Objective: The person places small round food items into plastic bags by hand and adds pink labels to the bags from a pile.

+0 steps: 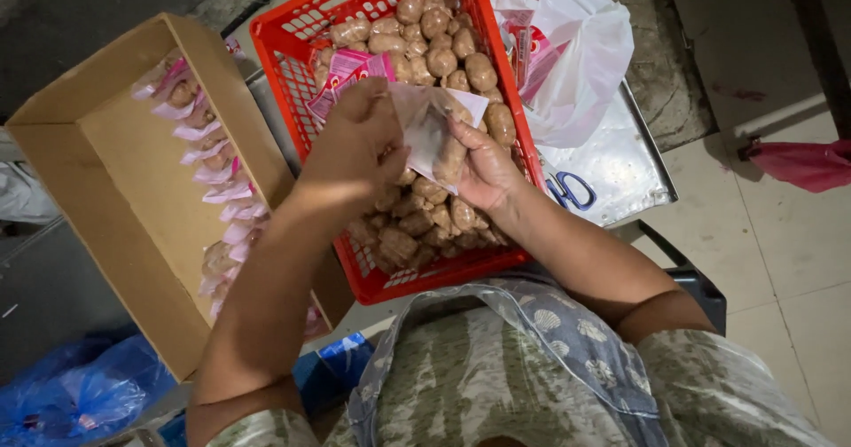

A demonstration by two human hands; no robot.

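A cardboard box (115,199) lies at your left with a row of filled pink-topped packets (217,185) along its inner wall, and a red basket (292,83) heaped with small brown lumps (443,57) sits straight in front of you on a metal tray (620,168). A white plastic bag (576,52) rests on the tray beside the basket, with blue-handled scissors (572,190) just below it. Over the basket you hold a small clear pouch (430,128): your right hand (483,172) cups it from beneath, fingers curled around its lower part, which already shows brown lumps inside; your left hand (355,145) is pinched at the pouch's mouth, fingertips together, though whether they grip a lump or only the film is hidden. This looks like the filling step, with the pouch partly loaded. Keeping the mouth spread open calls for a light, steady pinch, and the cupping hand must bear the weight so nothing spills back.
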